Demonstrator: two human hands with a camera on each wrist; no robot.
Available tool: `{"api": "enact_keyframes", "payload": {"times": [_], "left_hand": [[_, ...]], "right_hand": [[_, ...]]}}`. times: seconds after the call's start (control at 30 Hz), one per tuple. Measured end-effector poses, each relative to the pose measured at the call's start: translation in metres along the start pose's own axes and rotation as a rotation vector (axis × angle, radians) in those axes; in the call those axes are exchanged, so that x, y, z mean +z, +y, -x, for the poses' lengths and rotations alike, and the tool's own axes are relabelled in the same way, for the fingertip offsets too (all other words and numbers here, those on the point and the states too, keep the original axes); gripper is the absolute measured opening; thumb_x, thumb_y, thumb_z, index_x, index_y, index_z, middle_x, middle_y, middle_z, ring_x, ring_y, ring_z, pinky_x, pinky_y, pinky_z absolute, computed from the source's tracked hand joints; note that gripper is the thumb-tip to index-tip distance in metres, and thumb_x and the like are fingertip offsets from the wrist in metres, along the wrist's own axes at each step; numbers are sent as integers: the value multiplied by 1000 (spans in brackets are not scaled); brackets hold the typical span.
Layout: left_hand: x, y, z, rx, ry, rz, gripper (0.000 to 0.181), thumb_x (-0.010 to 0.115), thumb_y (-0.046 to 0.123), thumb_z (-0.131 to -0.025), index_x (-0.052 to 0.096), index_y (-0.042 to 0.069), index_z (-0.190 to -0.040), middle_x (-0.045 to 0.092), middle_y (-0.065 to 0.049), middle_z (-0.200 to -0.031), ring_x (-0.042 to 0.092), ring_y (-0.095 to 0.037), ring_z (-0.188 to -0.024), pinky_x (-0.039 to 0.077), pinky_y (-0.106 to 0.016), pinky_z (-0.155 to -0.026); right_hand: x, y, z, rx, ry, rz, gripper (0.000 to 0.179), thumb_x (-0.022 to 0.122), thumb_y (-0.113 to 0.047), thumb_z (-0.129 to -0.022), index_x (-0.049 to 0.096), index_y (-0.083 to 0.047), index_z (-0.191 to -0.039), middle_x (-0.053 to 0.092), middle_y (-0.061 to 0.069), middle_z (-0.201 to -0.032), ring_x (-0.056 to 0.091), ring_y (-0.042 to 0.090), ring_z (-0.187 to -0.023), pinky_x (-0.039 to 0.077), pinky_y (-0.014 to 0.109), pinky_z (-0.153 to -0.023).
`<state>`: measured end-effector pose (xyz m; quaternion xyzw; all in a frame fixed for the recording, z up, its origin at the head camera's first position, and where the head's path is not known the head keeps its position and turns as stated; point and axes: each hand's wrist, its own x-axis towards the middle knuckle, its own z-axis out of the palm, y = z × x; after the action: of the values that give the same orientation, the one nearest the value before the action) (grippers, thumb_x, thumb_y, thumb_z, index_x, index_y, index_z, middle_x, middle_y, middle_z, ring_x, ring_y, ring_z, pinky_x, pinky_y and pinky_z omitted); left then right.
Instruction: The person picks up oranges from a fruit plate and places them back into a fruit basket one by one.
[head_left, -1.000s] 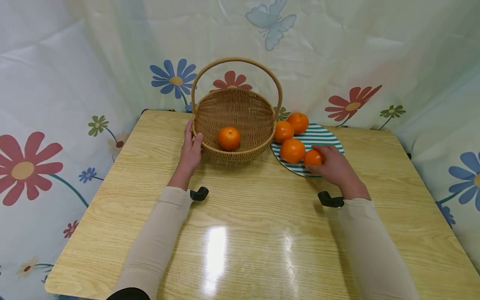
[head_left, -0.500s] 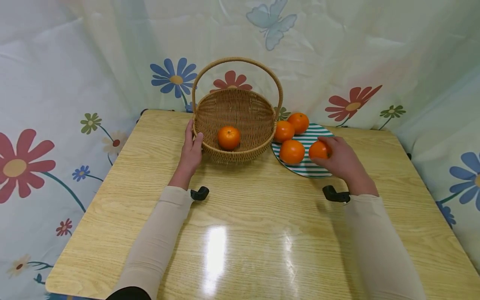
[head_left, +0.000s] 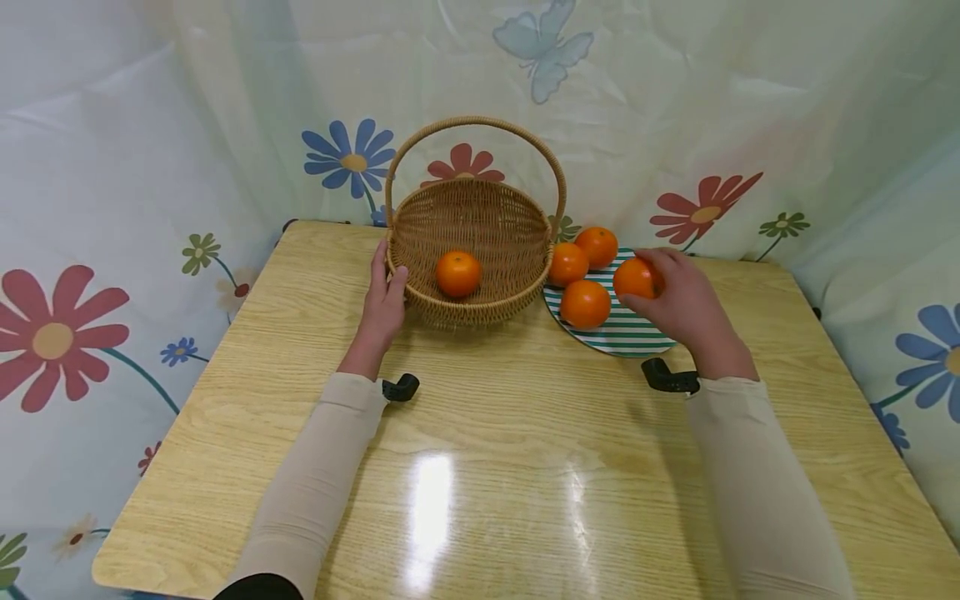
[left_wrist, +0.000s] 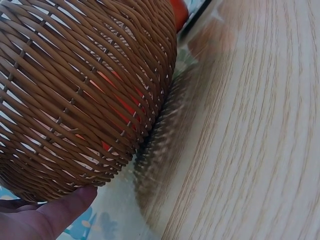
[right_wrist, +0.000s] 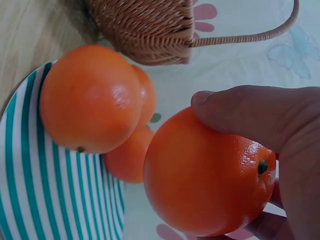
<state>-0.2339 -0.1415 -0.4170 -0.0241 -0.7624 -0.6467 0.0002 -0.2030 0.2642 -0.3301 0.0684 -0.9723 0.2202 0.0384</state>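
Note:
In the head view my left hand (head_left: 381, 312) holds the left side of a wicker basket (head_left: 472, 208), fingers along the side and thumb at the front rim. One orange (head_left: 458, 274) lies inside the basket and shows through the weave in the left wrist view. My right hand (head_left: 690, 300) grips another orange (right_wrist: 200, 175) between thumb and fingers, raised over a round plate (head_left: 630, 337) with green and white stripes. Three more oranges rest on the plate's left part; the nearest orange (head_left: 586, 304) sits at the front, close to the basket.
The basket's tall arched handle (head_left: 474, 121) stands up over its opening. Basket and plate are side by side towards the back of a wooden table (head_left: 510, 417). Behind them hangs a flower-printed curtain (head_left: 630, 142). A black wrist mount (head_left: 667, 377) sticks out from the right sleeve.
My right hand has lifted the orange from the plate's front, moving it up and away from the neighbouring orange. The left hand and the basket have stayed in place.

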Motion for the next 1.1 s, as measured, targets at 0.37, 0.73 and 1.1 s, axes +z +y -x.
{"api": "enact_keyframes", "payload": {"times": [0.37,0.73,1.1], "left_hand": [[-1,0,0,-7,-3,-9,60,31,44,-105,-3,41,-154,-1,0,-164,20,-30,-148,26,-49,-117],[0,33,18,-16,-34,-3,63,31,33,-106,-4,24,-157,-1,-10,-164,19,-36,-148,26,-51,-117],[-1,32,17,-13,-34,10,63,31,36,-106,-4,25,-157,-1,-9,-164,19,-36,-148,28,-50,-116]], "right_hand": [[-4,-21,-8,-52,84,-30,66,71,-33,-88,45,-11,-144,39,20,-145,42,45,-121,42,65,-95],[-3,-39,-14,-81,120,-71,67,73,-34,-86,46,-14,-145,42,16,-145,43,42,-124,45,62,-95],[6,-51,-21,-90,144,-116,67,74,-36,-85,47,-20,-144,42,11,-147,44,40,-127,45,62,-96]]}}
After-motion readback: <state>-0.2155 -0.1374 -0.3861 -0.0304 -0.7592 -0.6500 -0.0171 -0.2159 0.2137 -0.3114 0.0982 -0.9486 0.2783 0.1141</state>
